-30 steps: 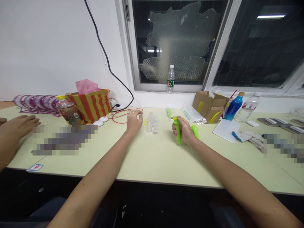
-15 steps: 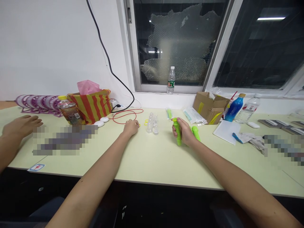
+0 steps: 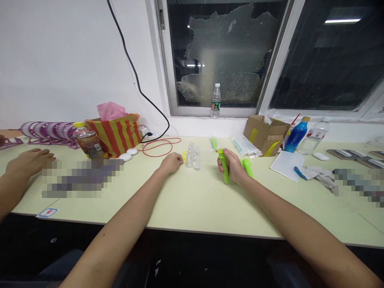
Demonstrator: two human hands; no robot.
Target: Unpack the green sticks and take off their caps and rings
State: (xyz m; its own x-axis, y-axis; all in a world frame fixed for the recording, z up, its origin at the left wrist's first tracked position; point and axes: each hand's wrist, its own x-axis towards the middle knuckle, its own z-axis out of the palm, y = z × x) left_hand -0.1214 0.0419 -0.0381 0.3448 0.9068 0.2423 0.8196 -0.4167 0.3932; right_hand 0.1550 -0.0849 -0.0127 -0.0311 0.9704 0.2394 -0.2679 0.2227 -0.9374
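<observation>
My right hand (image 3: pixel 235 167) is wrapped round a bright green plastic tube (image 3: pixel 224 172) with a flared top, held roughly upright over the table. Another green piece (image 3: pixel 247 166) shows just behind that hand, partly covered by it. My left hand (image 3: pixel 171 163) rests low over the table with its fingers curled together; what they hold, if anything, is hidden. Small yellow pieces (image 3: pixel 185 154) lie right by its fingertips. Beside them stand several small clear plastic containers (image 3: pixel 190 161), grouped between my two hands.
Behind are a red cable (image 3: pixel 159 147), a green item in a clear packet (image 3: pixel 214 143), a plastic packet (image 3: pixel 244 146) and a cardboard box (image 3: pixel 264 134). A striped bag (image 3: pixel 120 136) and drink bottle (image 3: pixel 89 141) stand left. Another person's hand (image 3: pixel 33 162) rests far left.
My left hand has moved a little to the right, closer to the yellow pieces and clear containers. My right hand keeps its hold on the green tube in about the same place.
</observation>
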